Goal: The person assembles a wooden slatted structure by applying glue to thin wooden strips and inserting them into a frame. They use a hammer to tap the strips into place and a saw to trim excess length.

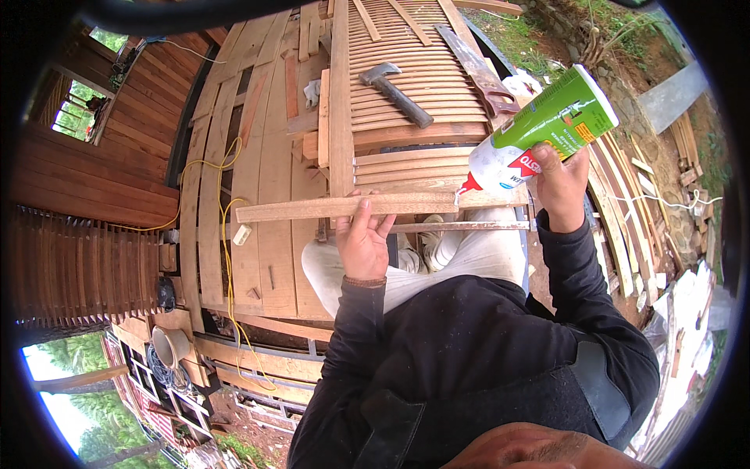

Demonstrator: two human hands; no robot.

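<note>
My left hand [365, 242] is closed round a narrow wooden slat [305, 207] that lies crosswise above my lap, the thumb on top and the fingers below. In my right hand [561, 184] is a green and white glue bottle [547, 125], tilted so that its red nozzle [469, 184] points down at the slat's right end. A little white glue shows at the nozzle tip by the slat's end. Beyond my hands is a wooden louvred panel [394, 98] of many thin slats. A hammer [398, 95] with a dark handle lies on it.
A handsaw [478, 72] rests along the panel's right side. Loose wood strips lie over the panel's far part. To the left spreads a plank platform [266, 172], crossed by a yellow cord [230, 258]. At the right are stacked boards [617, 215] and a white cable [664, 199].
</note>
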